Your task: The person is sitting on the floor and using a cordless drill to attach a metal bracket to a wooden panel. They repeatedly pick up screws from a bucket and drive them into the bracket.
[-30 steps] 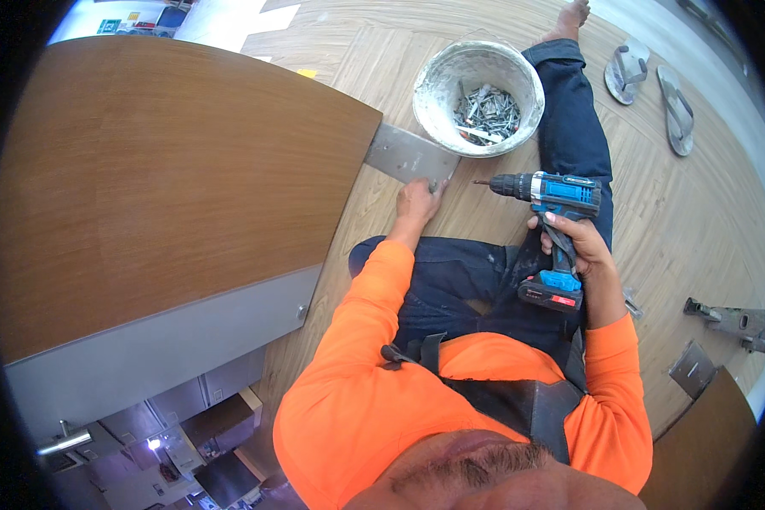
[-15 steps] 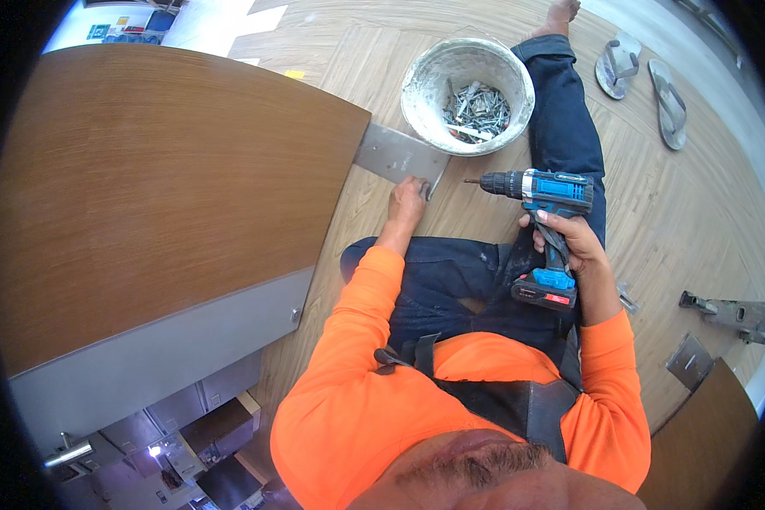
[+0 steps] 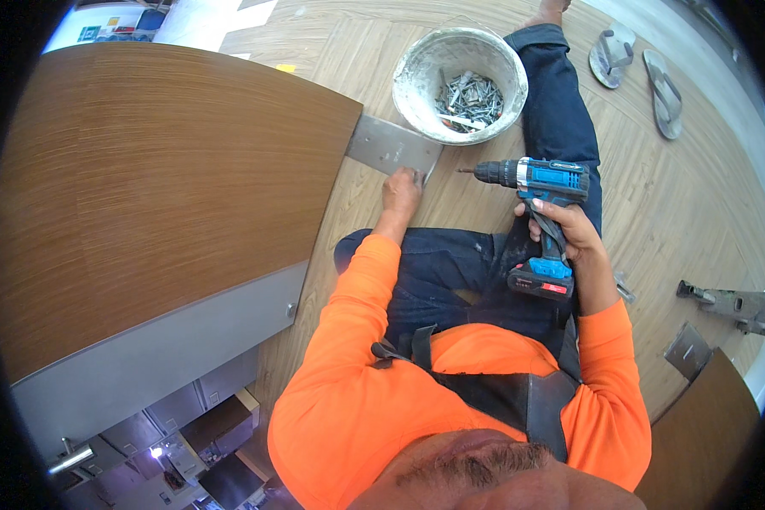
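My right hand (image 3: 575,228) is wrapped round the grip of a blue and black cordless drill (image 3: 552,177). The drill lies above my right thigh, its bit pointing left. At the near corner of a flat metal plate (image 3: 381,143), my left hand (image 3: 402,195) is closed, fingers curled down. A small dark bit shows at its fingertips, but what it holds I cannot make out. The plate juts from the end of a brown wood-grain panel (image 3: 195,187). Just beyond the plate stands a whitish bucket (image 3: 412,85) holding many screws (image 3: 470,100).
A pair of flip-flops (image 3: 663,93) lies on the wood-look floor at the far right. At right are a metal bracket-like piece (image 3: 731,308), a small metal plate (image 3: 687,350) and another brown panel (image 3: 697,425). My legs (image 3: 561,110) stretch beside the bucket.
My left hand has turned slightly at the plate's corner, and the dark piece at its fingers shows less. The drill stays in my right hand. The whole view has shifted a little.
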`<state>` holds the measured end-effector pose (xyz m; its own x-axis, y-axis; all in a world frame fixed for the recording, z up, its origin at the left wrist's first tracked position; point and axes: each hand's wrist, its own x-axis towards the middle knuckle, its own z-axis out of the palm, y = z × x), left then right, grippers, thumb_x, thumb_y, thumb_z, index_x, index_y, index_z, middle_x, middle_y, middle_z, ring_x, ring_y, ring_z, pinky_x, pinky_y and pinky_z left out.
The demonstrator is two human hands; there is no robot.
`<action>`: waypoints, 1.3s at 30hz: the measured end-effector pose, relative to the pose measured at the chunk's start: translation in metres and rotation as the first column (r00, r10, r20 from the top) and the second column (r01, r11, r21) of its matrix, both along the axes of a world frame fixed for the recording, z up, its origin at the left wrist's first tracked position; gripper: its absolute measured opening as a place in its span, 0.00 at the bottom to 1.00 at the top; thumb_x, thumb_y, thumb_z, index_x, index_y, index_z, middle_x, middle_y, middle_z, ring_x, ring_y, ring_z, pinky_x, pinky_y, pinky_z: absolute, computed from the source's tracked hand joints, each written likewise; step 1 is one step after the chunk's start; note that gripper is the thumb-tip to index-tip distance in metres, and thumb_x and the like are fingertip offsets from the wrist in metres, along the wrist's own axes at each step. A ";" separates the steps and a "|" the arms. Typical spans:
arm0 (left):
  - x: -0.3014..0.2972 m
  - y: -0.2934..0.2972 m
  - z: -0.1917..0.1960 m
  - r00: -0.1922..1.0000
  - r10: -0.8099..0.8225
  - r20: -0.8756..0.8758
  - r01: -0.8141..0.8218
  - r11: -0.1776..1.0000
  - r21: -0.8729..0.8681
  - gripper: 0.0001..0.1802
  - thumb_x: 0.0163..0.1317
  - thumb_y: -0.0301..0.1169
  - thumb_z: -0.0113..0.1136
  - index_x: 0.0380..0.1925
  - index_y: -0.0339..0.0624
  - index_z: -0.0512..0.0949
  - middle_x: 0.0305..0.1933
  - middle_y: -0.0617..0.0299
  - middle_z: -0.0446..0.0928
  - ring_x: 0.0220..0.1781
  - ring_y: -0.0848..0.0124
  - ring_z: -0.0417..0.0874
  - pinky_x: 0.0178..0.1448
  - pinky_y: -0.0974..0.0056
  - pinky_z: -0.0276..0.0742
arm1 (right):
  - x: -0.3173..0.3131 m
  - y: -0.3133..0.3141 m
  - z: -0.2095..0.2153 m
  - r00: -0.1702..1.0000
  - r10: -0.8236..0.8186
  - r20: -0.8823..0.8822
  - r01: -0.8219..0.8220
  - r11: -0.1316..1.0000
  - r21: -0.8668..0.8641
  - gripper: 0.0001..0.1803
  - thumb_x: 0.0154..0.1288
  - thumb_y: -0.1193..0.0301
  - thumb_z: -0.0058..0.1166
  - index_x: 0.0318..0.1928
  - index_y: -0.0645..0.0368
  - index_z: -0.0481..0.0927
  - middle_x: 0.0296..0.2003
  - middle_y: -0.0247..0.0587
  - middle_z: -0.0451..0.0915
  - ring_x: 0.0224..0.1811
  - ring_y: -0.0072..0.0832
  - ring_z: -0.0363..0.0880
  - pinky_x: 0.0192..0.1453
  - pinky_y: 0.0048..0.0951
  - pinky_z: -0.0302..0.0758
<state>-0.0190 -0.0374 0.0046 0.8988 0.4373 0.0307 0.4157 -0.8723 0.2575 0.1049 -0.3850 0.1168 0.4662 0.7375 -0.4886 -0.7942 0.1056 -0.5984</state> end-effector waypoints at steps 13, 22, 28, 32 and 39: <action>-0.004 0.000 0.006 0.999 -0.037 0.011 0.037 0.998 -0.054 0.12 0.66 0.39 0.63 0.39 0.45 0.87 0.42 0.49 0.84 0.43 0.45 0.85 0.50 0.47 0.81 | 0.000 0.000 0.000 1.000 0.002 0.000 -0.002 1.000 0.011 0.19 0.67 0.66 0.66 0.53 0.63 0.80 0.41 0.45 0.87 0.27 0.24 0.81 0.31 0.26 0.80; -0.005 0.003 -0.003 0.998 -0.059 -0.011 0.059 0.998 0.013 0.12 0.66 0.37 0.61 0.37 0.41 0.86 0.39 0.47 0.83 0.41 0.45 0.85 0.48 0.46 0.81 | 0.000 -0.002 0.001 1.000 -0.001 -0.014 0.001 1.000 0.014 0.21 0.68 0.69 0.65 0.56 0.65 0.78 0.42 0.50 0.87 0.27 0.25 0.82 0.32 0.27 0.82; 0.001 -0.002 0.001 0.998 -0.015 -0.067 0.018 0.999 0.040 0.14 0.67 0.38 0.60 0.32 0.37 0.84 0.39 0.45 0.83 0.40 0.44 0.85 0.48 0.46 0.80 | 0.001 0.000 0.004 1.000 -0.001 -0.027 0.001 1.000 0.007 0.21 0.66 0.66 0.68 0.54 0.63 0.80 0.41 0.47 0.87 0.26 0.24 0.81 0.30 0.26 0.80; 0.001 -0.004 0.004 0.997 0.008 -0.071 -0.007 1.000 0.023 0.15 0.67 0.38 0.60 0.31 0.36 0.84 0.39 0.44 0.83 0.41 0.43 0.84 0.49 0.45 0.79 | 0.001 0.000 0.003 0.999 -0.001 -0.035 0.002 1.000 0.025 0.21 0.65 0.66 0.69 0.54 0.62 0.80 0.41 0.46 0.87 0.26 0.24 0.82 0.30 0.26 0.80; 0.001 -0.004 0.010 0.996 -0.034 -0.085 0.036 0.999 0.014 0.14 0.67 0.37 0.61 0.39 0.37 0.84 0.42 0.44 0.83 0.44 0.43 0.84 0.51 0.45 0.80 | 0.001 0.000 0.001 0.998 0.002 -0.062 0.000 0.999 0.037 0.23 0.65 0.67 0.68 0.56 0.62 0.79 0.42 0.46 0.86 0.27 0.24 0.82 0.30 0.25 0.81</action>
